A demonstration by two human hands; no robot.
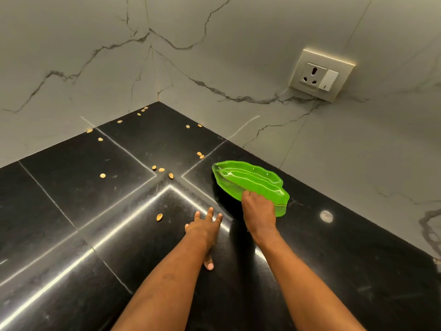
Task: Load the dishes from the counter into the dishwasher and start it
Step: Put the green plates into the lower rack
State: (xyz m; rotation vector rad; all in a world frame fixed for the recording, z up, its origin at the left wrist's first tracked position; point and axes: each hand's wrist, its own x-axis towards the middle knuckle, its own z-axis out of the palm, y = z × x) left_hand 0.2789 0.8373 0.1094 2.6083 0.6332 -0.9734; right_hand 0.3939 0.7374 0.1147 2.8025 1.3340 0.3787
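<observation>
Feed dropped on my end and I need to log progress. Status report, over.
Right hand grips green leaf-shaped dish by near rim. Left hand open over black counter. Pistachio shells scattered left of dish, none blocking.

counts, head view. one black counter (71, 199). one green leaf-shaped dish (250, 179). two hands: one left hand (202, 226), one right hand (259, 211). fifteen pale nut shells (161, 169), tallied as three clustered by the corner, three singles along the left wall, two near the right wall, one touching pair by a seam, three at the seam junction, one single to their left, and one single just beside the left hand. two marble walls (71, 44) meeting at one corner. one socket plate (310, 91), carrying one three-pin socket (312, 74) and one switch (329, 80). one round light spot (326, 216) on the counter.
</observation>
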